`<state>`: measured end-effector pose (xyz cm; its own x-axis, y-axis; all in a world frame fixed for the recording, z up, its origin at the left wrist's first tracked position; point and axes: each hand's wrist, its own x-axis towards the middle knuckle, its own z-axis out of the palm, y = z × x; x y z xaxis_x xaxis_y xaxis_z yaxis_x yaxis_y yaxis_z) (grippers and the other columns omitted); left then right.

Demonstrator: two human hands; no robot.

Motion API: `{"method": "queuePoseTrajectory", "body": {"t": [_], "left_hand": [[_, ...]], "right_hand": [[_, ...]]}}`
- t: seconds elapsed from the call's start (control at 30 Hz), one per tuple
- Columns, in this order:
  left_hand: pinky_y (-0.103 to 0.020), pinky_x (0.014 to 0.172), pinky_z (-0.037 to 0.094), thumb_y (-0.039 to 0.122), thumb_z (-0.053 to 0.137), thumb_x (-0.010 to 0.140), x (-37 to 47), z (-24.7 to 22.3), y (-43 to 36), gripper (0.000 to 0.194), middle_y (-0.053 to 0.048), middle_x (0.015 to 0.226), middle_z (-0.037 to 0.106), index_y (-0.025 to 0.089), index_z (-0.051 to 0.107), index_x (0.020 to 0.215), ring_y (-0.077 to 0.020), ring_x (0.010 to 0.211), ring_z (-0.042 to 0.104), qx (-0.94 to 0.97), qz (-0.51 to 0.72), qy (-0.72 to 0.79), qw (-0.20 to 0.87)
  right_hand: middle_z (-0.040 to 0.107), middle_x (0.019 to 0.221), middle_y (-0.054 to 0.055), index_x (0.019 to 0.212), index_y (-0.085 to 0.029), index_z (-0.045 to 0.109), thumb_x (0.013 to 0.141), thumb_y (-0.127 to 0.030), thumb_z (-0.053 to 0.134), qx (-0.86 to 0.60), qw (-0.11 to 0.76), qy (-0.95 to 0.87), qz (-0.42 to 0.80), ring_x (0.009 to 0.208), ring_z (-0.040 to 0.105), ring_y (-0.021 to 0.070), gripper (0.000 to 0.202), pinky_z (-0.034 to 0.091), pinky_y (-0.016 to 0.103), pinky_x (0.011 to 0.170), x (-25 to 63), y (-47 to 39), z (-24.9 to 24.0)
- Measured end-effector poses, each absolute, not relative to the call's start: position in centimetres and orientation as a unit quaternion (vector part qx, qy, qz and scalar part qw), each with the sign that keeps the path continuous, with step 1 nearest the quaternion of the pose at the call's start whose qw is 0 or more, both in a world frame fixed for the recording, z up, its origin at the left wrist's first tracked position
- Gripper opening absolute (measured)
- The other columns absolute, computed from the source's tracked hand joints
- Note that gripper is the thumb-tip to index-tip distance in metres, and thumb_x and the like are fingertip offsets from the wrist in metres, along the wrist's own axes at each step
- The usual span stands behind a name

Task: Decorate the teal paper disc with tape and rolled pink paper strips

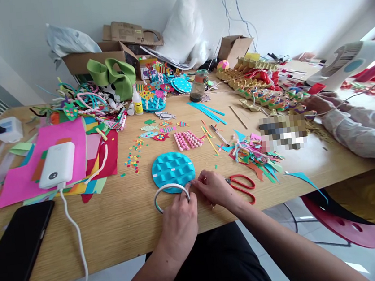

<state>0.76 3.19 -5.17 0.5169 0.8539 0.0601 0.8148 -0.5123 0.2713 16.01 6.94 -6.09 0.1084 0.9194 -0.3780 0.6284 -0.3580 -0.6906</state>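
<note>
A round blue disc (173, 171) with raised wavy strips and small white patches lies flat near the table's front edge. Just in front of it my left hand (180, 215) is closed round a roll of white tape (157, 203), which overlaps the disc's near rim. My right hand (211, 186) is pinched at the disc's lower right edge, its fingertips close to those of my left hand; what lies between them is too small to make out. Red-handled scissors (243, 183) rest right beside my right wrist. Pink twisted pieces (188, 140) and paper fish (167, 129) lie behind the disc.
Coloured paper with a white power bank (57, 165) and a black phone (17, 250) are at the left. Paper scraps (255, 153) lie at the right, a glass jar (198, 87) stands behind. Another person's sleeves (359, 130) reach in at the far right.
</note>
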Motion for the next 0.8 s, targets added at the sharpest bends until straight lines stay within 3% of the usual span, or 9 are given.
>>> {"method": "queuePoseTrajectory", "body": {"t": [0.37, 0.5, 0.67, 0.8], "left_hand": [[-0.033, 0.087, 0.053, -0.004, 0.040, 0.079, 0.6, -5.3, 3.2, 0.043, -0.013, 0.134, 0.054, 0.016, 0.057, 0.113, -0.0210, 0.110, 0.059, 0.859, 0.109, 0.485, 0.127], [-0.034, 0.089, 0.051, 0.000, 0.041, 0.080, 0.4, -5.3, 3.0, 0.040, -0.010, 0.136, 0.052, 0.016, 0.057, 0.112, -0.0227, 0.114, 0.055, 0.856, 0.129, 0.483, 0.131], [-0.034, 0.083, 0.052, 0.002, 0.042, 0.079, 0.0, -4.4, 1.9, 0.046, -0.011, 0.116, 0.062, 0.018, 0.053, 0.121, -0.0228, 0.106, 0.057, 0.851, 0.141, 0.488, 0.134], [-0.034, 0.080, 0.051, 0.002, 0.042, 0.077, 0.1, -3.6, 0.5, 0.041, -0.009, 0.103, 0.064, 0.020, 0.058, 0.110, -0.0217, 0.097, 0.059, 0.853, 0.142, 0.477, 0.155]], "right_hand": [[0.054, 0.041, -0.005, 0.066, -0.021, 0.045, 0.082, -0.041, 0.058, -0.692, 0.196, -0.518, 0.462, 0.030, 0.050, 0.0108, 0.029, 0.035, 0.018, 0.029, 15.9, 7.3, -5.3], [0.053, 0.046, -0.006, 0.071, -0.020, 0.047, 0.083, -0.047, 0.054, -0.642, 0.282, -0.543, 0.462, 0.032, 0.049, 0.0089, 0.030, 0.034, 0.017, 0.032, 15.7, 6.3, -4.4], [0.051, 0.058, -0.006, 0.097, -0.018, 0.057, 0.085, -0.044, 0.052, -0.514, 0.350, -0.599, 0.504, 0.041, 0.047, 0.0060, 0.028, 0.038, 0.017, 0.039, 15.0, 4.7, -2.1], [0.050, 0.060, -0.004, 0.093, -0.017, 0.060, 0.086, -0.038, 0.053, -0.459, 0.332, -0.625, 0.537, 0.047, 0.047, 0.0067, 0.023, 0.040, 0.017, 0.043, 14.8, 3.7, -0.6]]}}
